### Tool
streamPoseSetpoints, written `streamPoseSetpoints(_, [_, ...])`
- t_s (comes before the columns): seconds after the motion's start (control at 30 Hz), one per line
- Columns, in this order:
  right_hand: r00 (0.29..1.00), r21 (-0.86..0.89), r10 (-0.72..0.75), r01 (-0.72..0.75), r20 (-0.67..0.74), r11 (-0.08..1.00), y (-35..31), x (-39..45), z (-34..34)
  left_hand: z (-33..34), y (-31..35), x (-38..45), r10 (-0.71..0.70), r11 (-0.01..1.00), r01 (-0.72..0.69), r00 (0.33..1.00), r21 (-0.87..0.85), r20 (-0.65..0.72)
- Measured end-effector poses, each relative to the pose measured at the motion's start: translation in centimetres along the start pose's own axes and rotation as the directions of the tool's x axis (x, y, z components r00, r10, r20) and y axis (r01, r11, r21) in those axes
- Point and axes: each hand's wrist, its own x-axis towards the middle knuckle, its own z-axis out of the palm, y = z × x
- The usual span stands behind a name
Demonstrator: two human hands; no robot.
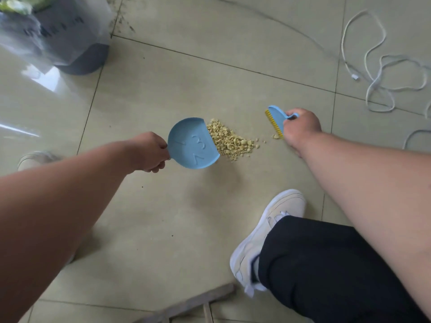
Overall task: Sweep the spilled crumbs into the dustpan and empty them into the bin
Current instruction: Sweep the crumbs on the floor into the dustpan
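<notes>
A pile of pale yellow crumbs (229, 141) lies on the beige tiled floor, right against the open edge of a round blue dustpan (192, 144). My left hand (151, 152) grips the dustpan's handle and holds its lip on the floor. My right hand (300, 125) holds a small blue brush (276, 118) with yellow bristles, a short way right of the pile. A few stray crumbs (276, 136) lie by the bristles. The grey bin (74, 38), lined with a clear plastic bag, stands at the upper left.
White cables (382, 73) lie tangled on the floor at the upper right. My white shoe (263, 231) and dark trouser leg are at the lower right, another shoe (35, 159) at the left. A wooden frame (193, 304) lies at the bottom edge.
</notes>
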Motion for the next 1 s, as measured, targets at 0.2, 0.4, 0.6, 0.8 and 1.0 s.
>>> streamPoseSetpoints(0.2, [0.999, -0.146, 0.033, -0.038, -0.037, 0.989, 2.7, 1.5, -0.9, 1.4, 0.9, 1.0, -0.004, 0.990, 0.000, 1.000, 0.140, 0.027])
streamPoseSetpoints(0.4, [0.999, -0.199, 0.006, 0.001, 0.033, 0.980, 2.8, -0.6, 1.7, 1.8, 1.4, 2.1, -0.014, 0.995, 0.013, 1.000, 0.096, 0.011])
streamPoseSetpoints(0.6, [0.990, -0.146, -0.078, 0.095, 0.117, 0.985, -0.1, -4.3, 6.0, 1.9, 0.5, 1.4, -0.034, 0.997, 0.034, 0.999, 0.064, -0.001])
streamPoseSetpoints(0.8, [0.973, -0.041, -0.132, 0.142, 0.190, 0.989, -2.8, -6.5, 8.9, 0.4, -2.8, 0.5, -0.080, 0.997, 0.080, 0.997, -0.016, -0.016])
streamPoseSetpoints(1.0, [0.998, 0.081, 0.022, -0.026, 0.050, 0.996, -3.3, -6.7, 7.4, -1.9, -7.1, -0.6, -0.155, 0.988, 0.153, 0.986, -0.038, -0.065])
